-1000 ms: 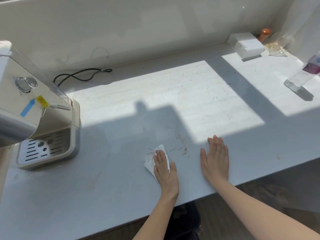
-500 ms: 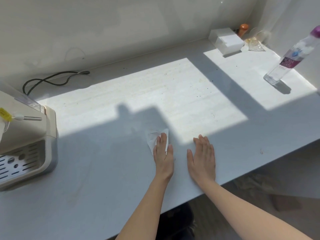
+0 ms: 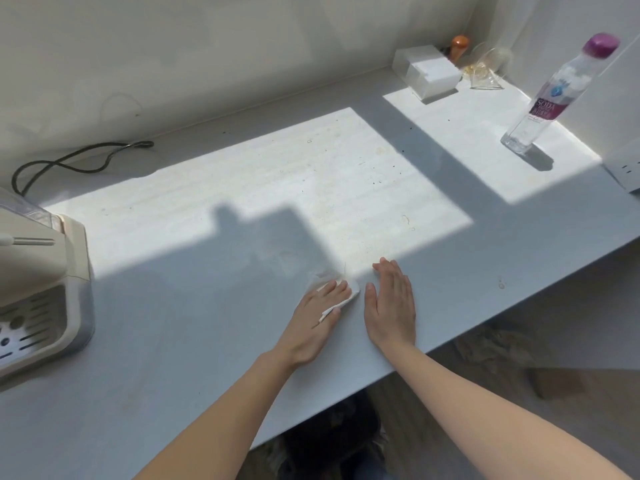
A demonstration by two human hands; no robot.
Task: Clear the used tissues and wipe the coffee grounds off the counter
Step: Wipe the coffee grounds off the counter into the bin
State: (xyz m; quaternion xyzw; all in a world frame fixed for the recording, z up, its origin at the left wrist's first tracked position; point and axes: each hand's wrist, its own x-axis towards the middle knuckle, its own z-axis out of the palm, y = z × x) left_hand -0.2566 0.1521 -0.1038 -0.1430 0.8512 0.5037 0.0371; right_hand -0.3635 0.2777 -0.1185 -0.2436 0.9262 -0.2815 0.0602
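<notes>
My left hand [image 3: 317, 315] presses a crumpled white tissue [image 3: 348, 296] flat against the grey counter [image 3: 173, 358], near the front edge. The tissue pokes out beyond my fingertips and under my palm. My right hand [image 3: 393, 301] lies flat on the counter just right of it, fingers together, holding nothing. Small dark coffee specks [image 3: 391, 168] are scattered over the sunlit patch further back, and a faint brown mark [image 3: 501, 283] sits to the right.
A beige coffee machine [image 3: 38, 292] with a drip tray stands at the left, its black cable [image 3: 79, 161] along the wall. At the back right are a white box [image 3: 429, 72], an orange-capped item [image 3: 460, 45] and a clear water bottle [image 3: 561, 95]. The counter's front edge runs diagonally below my wrists.
My left hand has slid the tissue to the right across the counter toward my right hand; the brown streaks between them are no longer visible. The view has shifted right.
</notes>
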